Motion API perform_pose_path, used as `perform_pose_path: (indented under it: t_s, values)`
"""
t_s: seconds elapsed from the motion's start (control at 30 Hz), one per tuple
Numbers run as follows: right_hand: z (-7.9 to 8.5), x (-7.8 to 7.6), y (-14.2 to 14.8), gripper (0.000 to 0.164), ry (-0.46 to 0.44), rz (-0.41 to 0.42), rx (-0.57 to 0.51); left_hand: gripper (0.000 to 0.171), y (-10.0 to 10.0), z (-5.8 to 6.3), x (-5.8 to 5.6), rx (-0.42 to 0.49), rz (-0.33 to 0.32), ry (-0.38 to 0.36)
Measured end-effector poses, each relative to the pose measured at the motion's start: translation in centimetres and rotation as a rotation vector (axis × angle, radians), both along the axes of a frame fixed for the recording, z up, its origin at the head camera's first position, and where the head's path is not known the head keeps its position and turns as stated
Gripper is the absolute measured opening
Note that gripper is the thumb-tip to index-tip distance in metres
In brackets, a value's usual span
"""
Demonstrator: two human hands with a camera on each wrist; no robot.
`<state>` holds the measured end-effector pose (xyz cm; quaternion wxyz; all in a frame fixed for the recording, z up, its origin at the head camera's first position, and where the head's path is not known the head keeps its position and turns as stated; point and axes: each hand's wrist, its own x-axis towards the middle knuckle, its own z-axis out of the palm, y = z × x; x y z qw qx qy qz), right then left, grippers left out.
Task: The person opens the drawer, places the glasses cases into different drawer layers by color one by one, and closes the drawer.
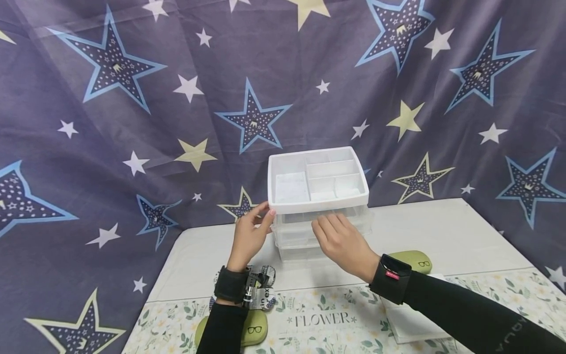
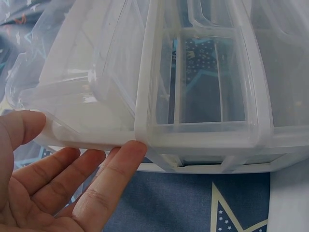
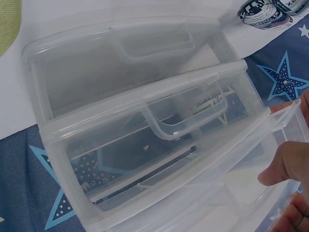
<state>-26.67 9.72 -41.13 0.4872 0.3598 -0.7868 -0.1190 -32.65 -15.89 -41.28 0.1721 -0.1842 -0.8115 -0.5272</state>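
Observation:
A small drawer organizer [image 1: 320, 204] with a white divided top tray and clear drawers stands on the table. My left hand [image 1: 253, 233] is at its upper left corner, thumb at the tray's edge. In the left wrist view, the fairly straight index finger [image 2: 113, 176] touches the white frame. In front of the upper clear drawer [image 1: 294, 231], my right hand [image 1: 342, 246] has its fingers curled at the drawer front, covering part of it. The right wrist view shows the lower drawers' cutout handles [image 3: 186, 123] and a thumb [image 3: 277, 169] over the upper drawer.
One green glasses case [image 1: 413, 260] lies behind my right wrist, another [image 1: 255, 329] beside my left sleeve. Black-and-white printed items [image 1: 263, 297] sit by my left wrist. A white flat item [image 1: 415, 327] lies on the FLOWER mat [image 1: 323, 319]. Behind hangs a starry curtain [image 1: 177, 128].

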Motion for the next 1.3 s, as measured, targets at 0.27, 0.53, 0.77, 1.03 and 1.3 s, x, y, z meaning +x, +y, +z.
perform_pose_path:
  t_s: [0.27,0.53,0.77,1.03,1.3]
  values:
    - [-0.1,0.5,0.0,0.035,-0.030,-0.008,0.003,0.044,0.0,0.1,0.1,-0.012,0.001,0.009]
    - [0.1,1.1,-0.1,0.034,-0.002,0.018,-0.007,0.044,0.0,0.1,0.1,0.005,-0.009,0.005]
    - [0.1,1.5,-0.3,0.030,0.034,0.033,-0.012,0.044,0.0,0.0,0.1,0.039,-0.036,-0.005]
    - [0.3,1.9,-0.3,0.028,0.034,0.016,0.004,0.042,0.2,-0.1,0.0,0.049,-0.028,-0.010]
    - [0.5,2.5,-0.3,0.024,0.010,0.022,0.013,0.039,0.9,1.9,1.8,0.044,-0.015,-0.021]
